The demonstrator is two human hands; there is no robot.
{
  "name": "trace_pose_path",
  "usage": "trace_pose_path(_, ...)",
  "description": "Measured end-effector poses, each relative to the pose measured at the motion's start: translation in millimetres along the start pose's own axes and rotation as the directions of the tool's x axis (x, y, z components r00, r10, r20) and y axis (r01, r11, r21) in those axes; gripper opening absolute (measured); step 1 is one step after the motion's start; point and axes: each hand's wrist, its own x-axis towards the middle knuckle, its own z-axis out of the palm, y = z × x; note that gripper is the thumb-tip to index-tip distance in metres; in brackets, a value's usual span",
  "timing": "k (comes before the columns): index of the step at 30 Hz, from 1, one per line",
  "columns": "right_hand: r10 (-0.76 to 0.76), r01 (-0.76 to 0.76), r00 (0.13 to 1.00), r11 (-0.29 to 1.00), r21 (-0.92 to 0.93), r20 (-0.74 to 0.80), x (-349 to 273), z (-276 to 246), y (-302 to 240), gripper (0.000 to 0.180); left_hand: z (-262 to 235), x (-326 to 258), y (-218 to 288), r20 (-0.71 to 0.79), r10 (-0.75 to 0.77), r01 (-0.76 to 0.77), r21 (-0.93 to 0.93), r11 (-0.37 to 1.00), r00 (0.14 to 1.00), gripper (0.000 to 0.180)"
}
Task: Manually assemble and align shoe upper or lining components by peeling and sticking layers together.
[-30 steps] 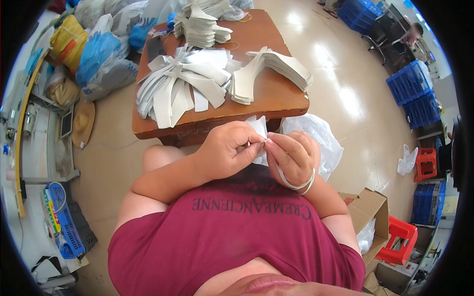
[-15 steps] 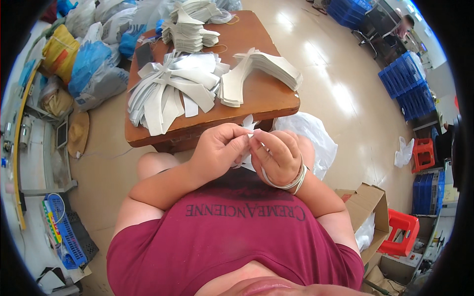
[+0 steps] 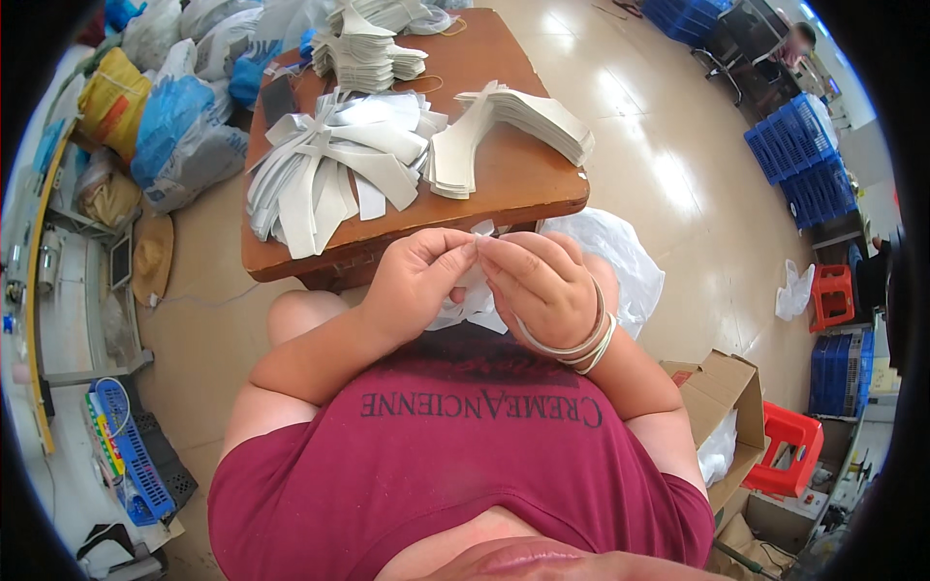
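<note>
Both my hands meet above my lap, just in front of the table's near edge. My left hand [image 3: 412,281] is closed, its thumb and forefinger pinching a thin white cut piece [image 3: 483,229]. The fingertips of my right hand [image 3: 547,290] press on the same piece, right beside the left ones. More white material shows below and between the hands, and much of it is hidden by the fingers. Several pale bands [image 3: 581,351] circle my right wrist. On the brown table [image 3: 523,73] lie a fanned heap of white cut pieces [image 3: 334,160] and a neater bent stack [image 3: 513,126].
Farther back on the table stand more stacked pieces [image 3: 363,58] and a dark flat object [image 3: 279,97]. Filled bags [image 3: 184,145] crowd the far left. A white plastic bag [image 3: 620,261] hangs by my right knee. Right are a cardboard box [image 3: 741,397], red stools [image 3: 790,445] and blue crates [image 3: 794,145].
My hands have moved slightly up and left, toward the table. The fingers have shifted on the white piece, and more white material shows below them.
</note>
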Motion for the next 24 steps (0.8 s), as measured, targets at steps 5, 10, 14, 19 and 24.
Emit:
trace_pose_path(5, 0.17, -0.186, 0.978, 0.973, 0.137, 0.125, 7, -5, -3, 0.028, 1, 8, -1, -0.05, 0.061, -0.068, -0.159, 0.985, 0.997, 0.022)
trace_pose_path(10, 0.129, -0.139, 0.99, 0.962, 0.233, 0.056, 7, -11, 3, 0.021, -6, 13, -6, 0.03, 0.019, -0.019, 0.0, 1.0, 0.999, 0.02)
trace_pose_path(14, -0.031, 0.006, 0.999, 0.866, 0.501, 0.041, 0, -12, 9, 0.021, -18, 19, -9, -0.136, 0.083, -0.084, 0.002, 0.996, 0.987, 0.019)
trace_pose_path(19, -0.067, 0.0, 0.994, 0.798, 0.602, 0.088, -11, -3, 9, 0.024, -40, 36, 2, -0.321, 0.159, -0.234, -0.211, 0.949, 0.934, 0.017)
trace_pose_path(24, -0.008, -0.155, 0.915, 0.915, 0.372, 0.403, -35, -3, 25, 0.018, -81, 41, 28, -0.394, 0.254, -0.355, -0.211, 0.911, 0.883, 0.017)
